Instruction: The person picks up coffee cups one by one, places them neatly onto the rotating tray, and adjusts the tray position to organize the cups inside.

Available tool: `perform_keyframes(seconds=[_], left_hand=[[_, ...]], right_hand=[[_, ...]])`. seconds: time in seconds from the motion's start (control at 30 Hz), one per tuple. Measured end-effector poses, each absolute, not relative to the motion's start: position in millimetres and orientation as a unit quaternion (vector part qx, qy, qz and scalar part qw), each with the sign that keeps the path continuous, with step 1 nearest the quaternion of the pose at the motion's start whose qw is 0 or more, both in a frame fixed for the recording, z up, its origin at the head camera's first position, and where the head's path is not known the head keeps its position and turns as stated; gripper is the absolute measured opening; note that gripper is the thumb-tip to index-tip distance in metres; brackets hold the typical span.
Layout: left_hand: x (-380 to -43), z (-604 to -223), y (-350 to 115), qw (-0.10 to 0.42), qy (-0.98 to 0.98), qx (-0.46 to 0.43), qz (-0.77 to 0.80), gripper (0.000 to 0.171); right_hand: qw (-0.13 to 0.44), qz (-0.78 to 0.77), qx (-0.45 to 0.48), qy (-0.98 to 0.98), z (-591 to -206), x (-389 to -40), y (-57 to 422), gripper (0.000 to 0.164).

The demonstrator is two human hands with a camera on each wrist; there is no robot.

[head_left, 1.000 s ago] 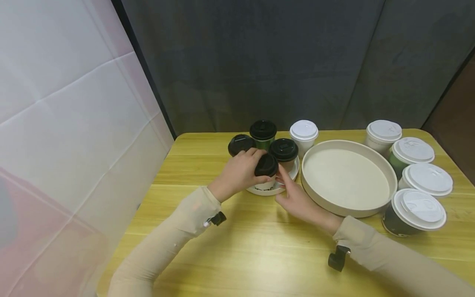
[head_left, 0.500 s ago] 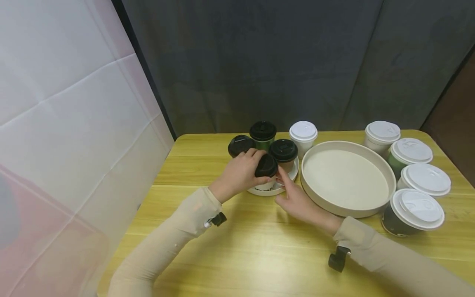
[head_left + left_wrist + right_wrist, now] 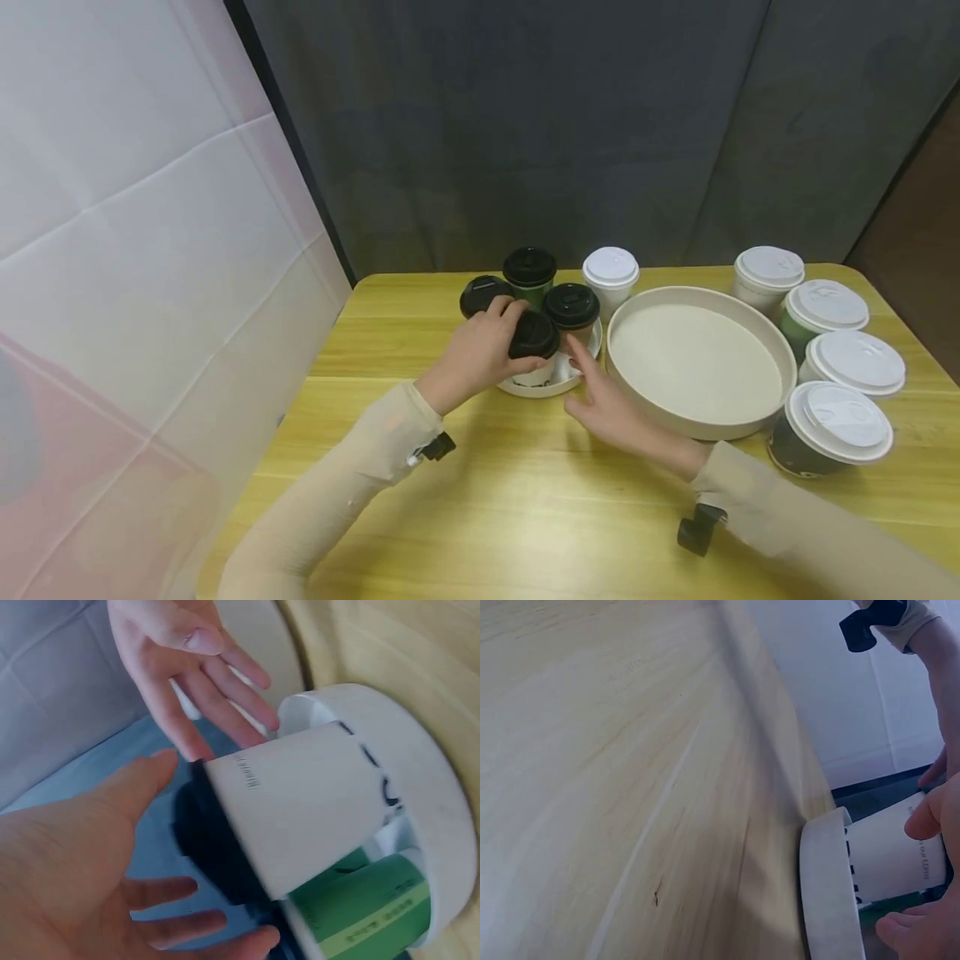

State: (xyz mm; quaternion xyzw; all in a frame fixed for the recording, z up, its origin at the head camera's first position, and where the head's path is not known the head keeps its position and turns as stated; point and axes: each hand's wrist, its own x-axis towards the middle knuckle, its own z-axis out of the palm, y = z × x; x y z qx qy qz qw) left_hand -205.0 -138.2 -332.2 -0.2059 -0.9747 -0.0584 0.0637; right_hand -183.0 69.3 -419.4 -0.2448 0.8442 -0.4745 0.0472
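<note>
So the white cup (image 3: 300, 799) with the black lid (image 3: 536, 335) is upright in the small white tray (image 3: 534, 392), sitting between the left hand's (image 3: 476, 354) thumb and fingers. Those are spread loosely around the lid; can't tell if the tips touch it. Right hand (image 3: 615, 417) has its fingers spread, pinching nothing, index tip near the brown cup (image 3: 581, 332). Green cup's (image 3: 367, 907) just past the left fingertips. Looks like the settling-the-cup step to me; next move probably calls for lifting the left fingers clear without tipping it.

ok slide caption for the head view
Left hand at the front black-lidded cup on the smaller tray, right hand nearby.
</note>
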Motion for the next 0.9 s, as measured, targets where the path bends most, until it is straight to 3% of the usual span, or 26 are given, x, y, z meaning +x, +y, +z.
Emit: perform_keyframes(seconds=[0.27,0.43,0.63,0.9], left_hand=[[-184.9,-316.3,-135.5,0.112,-0.969,-0.205,-0.077,0.081],[-172.3,-318.1,-126.2,0.125,-0.949,-0.274,-0.095,0.070],[-162.2,-335.6,-114.2,0.098,-0.916,-0.376,-0.097,0.066],[-156.6,-364.3,-104.4,0.058,-0.907,-0.413,-0.054,0.075]], right_hand=[[0.017,-0.386,-0.236,0.891,-402.9,-167.4,95.3,0.082],[-0.016,-0.339,-0.258,0.905,-397.7,-157.5,115.2,0.077],[-0.073,-0.275,-0.287,0.915,-402.2,-144.5,138.1,0.069],[-0.143,-0.165,-0.308,0.926,-408.6,-129.4,163.3,0.073]])
